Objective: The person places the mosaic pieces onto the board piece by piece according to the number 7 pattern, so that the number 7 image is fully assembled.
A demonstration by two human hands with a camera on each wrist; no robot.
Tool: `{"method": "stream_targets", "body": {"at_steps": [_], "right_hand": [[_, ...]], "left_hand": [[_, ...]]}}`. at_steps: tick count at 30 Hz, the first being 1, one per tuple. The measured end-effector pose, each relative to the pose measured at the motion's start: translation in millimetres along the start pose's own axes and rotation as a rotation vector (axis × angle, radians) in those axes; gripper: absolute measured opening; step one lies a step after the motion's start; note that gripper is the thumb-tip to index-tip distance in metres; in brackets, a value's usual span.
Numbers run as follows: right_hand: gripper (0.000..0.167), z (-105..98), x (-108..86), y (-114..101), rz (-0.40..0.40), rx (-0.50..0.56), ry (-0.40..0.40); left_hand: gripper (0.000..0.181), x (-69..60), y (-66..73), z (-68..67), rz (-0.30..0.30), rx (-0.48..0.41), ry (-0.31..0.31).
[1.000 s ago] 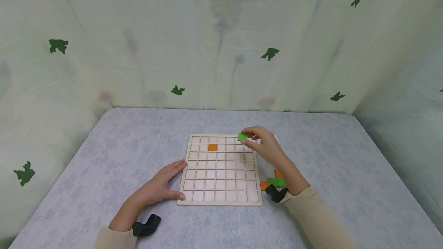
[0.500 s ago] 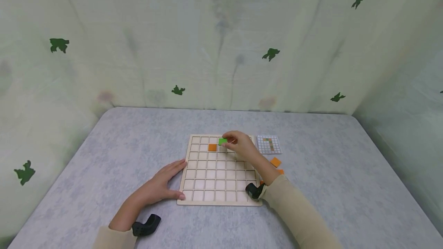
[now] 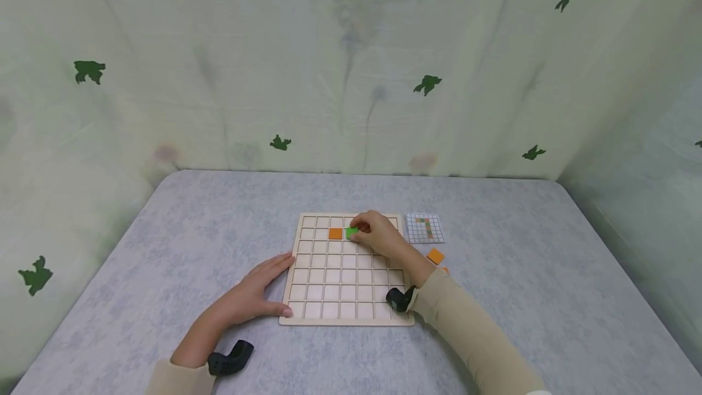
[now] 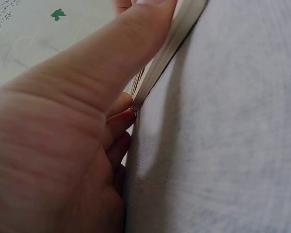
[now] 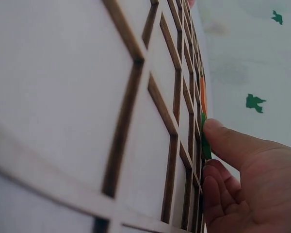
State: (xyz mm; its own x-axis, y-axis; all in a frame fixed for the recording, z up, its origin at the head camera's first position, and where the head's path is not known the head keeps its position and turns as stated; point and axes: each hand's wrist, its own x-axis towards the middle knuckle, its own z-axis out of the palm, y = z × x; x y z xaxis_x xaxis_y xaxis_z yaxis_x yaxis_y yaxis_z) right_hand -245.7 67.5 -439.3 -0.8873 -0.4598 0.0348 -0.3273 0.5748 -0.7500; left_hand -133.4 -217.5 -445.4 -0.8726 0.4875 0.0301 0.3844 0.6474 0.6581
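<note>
A wooden grid board (image 3: 348, 322) lies flat on the table. One orange square tile (image 3: 335, 233) sits in a cell of its second row from the far edge. Just right of that, my right hand (image 3: 378, 235) pinches a green square tile (image 3: 351, 233) between thumb and fingers, at the board's surface. In the right wrist view the green tile (image 5: 205, 137) is tilted against the grid beside the orange one (image 5: 202, 92). My left hand (image 3: 255, 291) rests along the board's left edge with thumb and fingers spread; the left wrist view shows the thumb (image 4: 111, 53) touching that edge.
A small card (image 3: 425, 228) printed with a coloured grid pattern lies right of the board's far corner. Nearer me, an orange tile (image 3: 436, 255) lies on the table (image 3: 548, 273), with part of another beside my right forearm. A printed curtain (image 3: 329, 66) hangs behind.
My right hand has carried the green tile leftward from the board's far right, then down to the cell right of the orange tile. The left hand has stayed in place.
</note>
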Motion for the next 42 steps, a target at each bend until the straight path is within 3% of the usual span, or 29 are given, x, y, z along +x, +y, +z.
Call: {"method": "stream_targets", "body": {"at_steps": [11, 16, 20, 26, 35, 42], "right_hand": [[0.028, -3, -1.8, -6, -0.026, -0.016, -0.04], [0.036, -11, -6.9, -12, -0.004, 0.021, -0.038], [0.041, -24, -15.5, -17, -0.038, 0.071, -0.007], [0.046, -50, -40.0, -20, -0.097, 0.067, 0.081], [0.047, -71, -85.8, 5, -0.009, -0.011, 0.176], [0.054, -76, -113.4, 37, 0.055, -0.019, 0.174]], "left_hand": [[0.1, 0.2, -1.1, -0.8, -0.007, -0.003, 0.006], [0.1, 0.2, -0.9, 0.1, -0.013, -0.006, 0.006], [0.1, 0.4, -0.5, 0.9, -0.005, 0.001, 0.01], [0.1, 0.1, -1.3, 0.4, -0.017, 0.007, 0.007], [0.099, -0.2, -1.9, 1.0, -0.01, 0.006, 0.011], [0.099, -0.3, -1.0, 0.3, -0.011, -0.003, -0.002]]}}
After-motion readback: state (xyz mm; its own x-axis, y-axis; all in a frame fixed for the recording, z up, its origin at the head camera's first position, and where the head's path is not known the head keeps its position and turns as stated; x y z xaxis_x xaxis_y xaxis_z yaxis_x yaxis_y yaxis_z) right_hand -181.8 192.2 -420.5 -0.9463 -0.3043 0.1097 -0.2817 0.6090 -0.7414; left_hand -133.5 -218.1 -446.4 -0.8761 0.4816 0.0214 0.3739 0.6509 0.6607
